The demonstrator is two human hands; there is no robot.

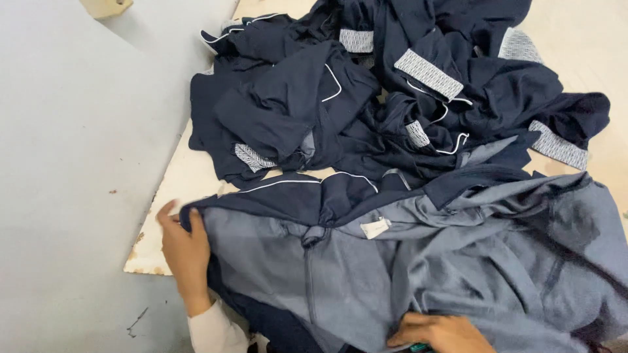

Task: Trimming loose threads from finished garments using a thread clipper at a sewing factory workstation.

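Jacket (418,274), turned inside out with its grey lining up, lies spread on the board (170,196) on the floor, just below a heap of navy garments (392,98). Left hand (185,252) is closed on the collar edge at the jacket's corner; right hand (441,331) presses flat and open on the lower part. It looks like the spreading step; smoothing the wrinkled right side would call for an even pull.
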